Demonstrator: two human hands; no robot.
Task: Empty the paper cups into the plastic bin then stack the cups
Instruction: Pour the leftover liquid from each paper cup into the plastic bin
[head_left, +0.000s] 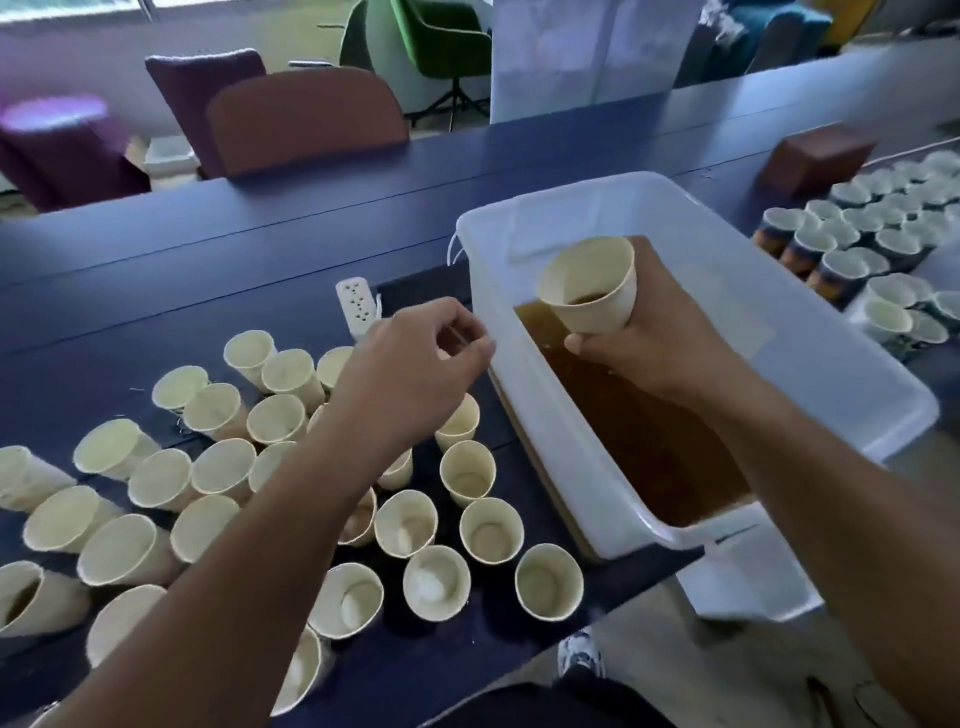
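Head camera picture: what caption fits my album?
Right hand tips a paper cup over the plastic bin.
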